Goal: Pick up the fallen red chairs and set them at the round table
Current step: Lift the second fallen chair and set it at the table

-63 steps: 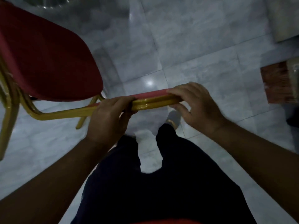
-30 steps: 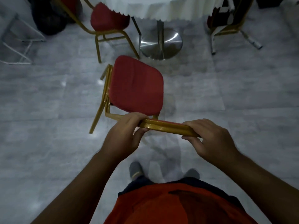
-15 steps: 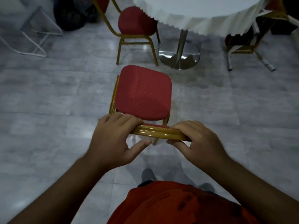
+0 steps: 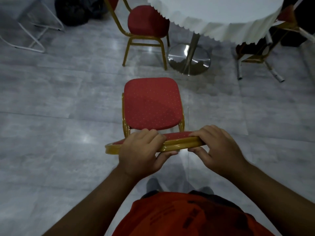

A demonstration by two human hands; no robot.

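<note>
Head view looks down on a red chair (image 4: 151, 104) that sits upright above the grey floor (image 4: 51, 99), on the near side of the round bench (image 4: 221, 14) and a little way off from it. Its seat points toward the bench. The seat is red cloth with tiny pale dots, and the frame is shiny gold metal. Both hands hold the gold top rail (image 4: 179, 144) of the chair back. The left hand (image 4: 141, 150) is curled round the rail, with fingers over the top and thumb under it. The right hand (image 4: 216, 147) grips the same way, with a bare bit of rail between the two. The bench wears a white cloth with a wavy edge and stands on a shiny metal foot (image 4: 189, 59). A second red chair (image 4: 146, 21) stands at the bench's left side, right by the cloth edge. At the bench's right side is another gold frame (image 4: 255, 56), mostly hidden by the cloth, so it is hard to tell how it stands. The far part of the bench is cut off. The held chair's legs hide under its seat, so it is not clear if they touch the floor.
</note>
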